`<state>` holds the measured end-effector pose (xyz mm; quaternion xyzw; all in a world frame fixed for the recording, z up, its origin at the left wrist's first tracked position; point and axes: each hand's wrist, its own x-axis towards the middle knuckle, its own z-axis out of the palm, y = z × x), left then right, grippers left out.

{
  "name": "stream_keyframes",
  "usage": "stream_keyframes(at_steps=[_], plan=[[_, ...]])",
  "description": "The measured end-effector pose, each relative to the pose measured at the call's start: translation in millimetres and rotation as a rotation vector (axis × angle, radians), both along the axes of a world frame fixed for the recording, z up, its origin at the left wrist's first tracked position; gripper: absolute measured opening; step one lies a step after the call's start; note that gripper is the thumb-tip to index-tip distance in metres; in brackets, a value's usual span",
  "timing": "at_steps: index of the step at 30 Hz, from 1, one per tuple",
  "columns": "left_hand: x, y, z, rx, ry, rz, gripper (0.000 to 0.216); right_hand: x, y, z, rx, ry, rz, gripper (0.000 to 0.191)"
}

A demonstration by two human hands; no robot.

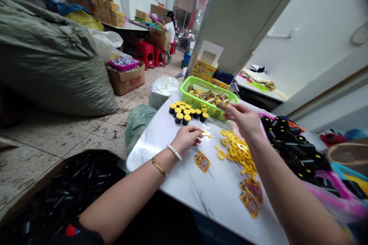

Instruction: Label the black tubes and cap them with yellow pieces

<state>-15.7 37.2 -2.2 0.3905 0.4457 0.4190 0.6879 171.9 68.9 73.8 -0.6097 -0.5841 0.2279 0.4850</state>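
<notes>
My left hand (188,138) is closed in a pinch on a small yellow plastic piece with a ring end (206,134), just above the white table. Over the near right corner of a green basket (191,80), my right hand (243,118) pinches a small blurred gold-brown wrapped piece (222,105). Several similar pieces (211,96) fill the basket. Between my hands lies a pile of yellow ring-ended wands (238,149), with one wand (220,153) apart from it. A printed card (202,161) rests below my left hand; more cards (250,195) lie near my right forearm.
Several black tubs with yellow lids (186,116) stand left of the basket. Black bottles (287,141) crowd a pink tray at right. A box of black parts (69,195) sits at lower left. Large sacks (57,61) line the floor; a person (169,26) sits far back.
</notes>
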Motion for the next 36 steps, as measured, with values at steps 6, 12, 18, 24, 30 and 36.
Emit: stream_keyframes(at_steps=[6, 12, 18, 24, 30, 36], plan=[[-0.5, -0.6, 4.1, 0.042, 0.044, -0.013, 0.009, 16.9, -9.3, 3.1, -0.06, -0.205, 0.002, 0.038], [1.4, -5.8, 8.6, 0.093, 0.068, -0.061, 0.011, -17.7, -113.3, -75.9, -0.156, -0.417, 0.122, 0.013], [4.4, -2.5, 2.7, 0.097, 0.16, -0.092, 0.015, -30.6, -106.7, -87.2, -0.259, -0.564, 0.16, 0.01], [5.3, -0.3, -2.9, 0.148, 0.205, -0.043, 0.016, -23.8, -91.7, -79.6, -0.244, -0.563, 0.308, 0.021], [6.8, -2.1, -3.4, 0.171, 0.256, -0.031, 0.011, -24.7, -93.6, -94.2, -0.175, -0.52, 0.284, 0.008], [6.9, -4.6, -1.5, 0.201, 0.325, 0.0, 0.018, -21.8, -93.8, -97.3, -0.052, -0.456, 0.209, 0.01]])
